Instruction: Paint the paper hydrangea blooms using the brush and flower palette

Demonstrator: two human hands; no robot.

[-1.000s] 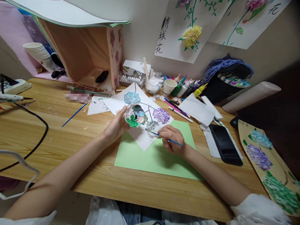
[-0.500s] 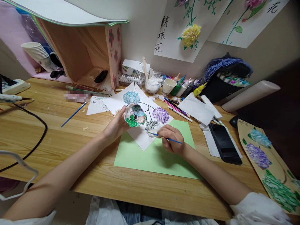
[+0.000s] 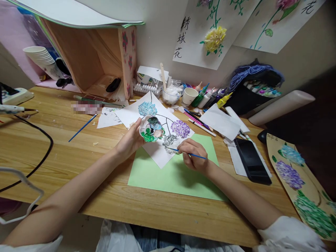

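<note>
My left hand [image 3: 131, 137] grips a round scalloped paint palette [image 3: 151, 129] by its left side; green, dark, blue and peach paint sit in its wells. In my right hand [image 3: 193, 154] is a thin blue paintbrush [image 3: 195, 155], its tip at the lower edge of a raised grey and white flower [image 3: 170, 141]. That flower is on a white sheet [image 3: 160, 160], along with a blue flower [image 3: 147, 109], a purple flower [image 3: 180, 128] and black stem lines. The palette hovers over the sheet and hides part of it. Beneath lies green paper [image 3: 168, 183].
Behind the sheet stand a paper cup [image 3: 189, 96], a tub of white material [image 3: 171, 95] and paint bottles [image 3: 203, 96]. A phone [image 3: 252, 161] lies at right beside a flower picture [image 3: 296, 175]. Another blue brush [image 3: 82, 128] and a black cable [image 3: 43, 133] are at left.
My right hand and the brush have shifted slightly to the right, the tip staying near the grey and white flower. My left hand and the palette have hardly moved.
</note>
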